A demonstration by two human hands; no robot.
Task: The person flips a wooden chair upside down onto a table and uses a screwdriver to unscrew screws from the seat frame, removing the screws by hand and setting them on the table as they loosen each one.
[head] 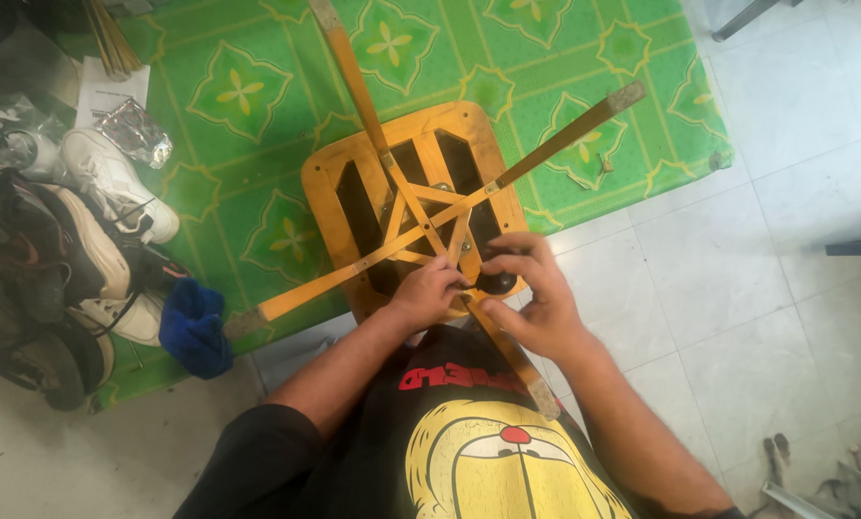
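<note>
Wooden stool (353, 183) lying upturned on green mat (257, 86), left hand (428, 293) curling fingers shut around leg crossing, right hand (536, 293) fingers pinching probably a dark knob just beside them, bracing looking assembled, fastening seemingly unfinished.

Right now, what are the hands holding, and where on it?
Both hands are on the upturned wooden stool: the left hand and the right hand grip around the near leg, close to where it joins the seat.

Upturned yellow wooden stool (353, 183), four legs splayed, on green mat.
</note>
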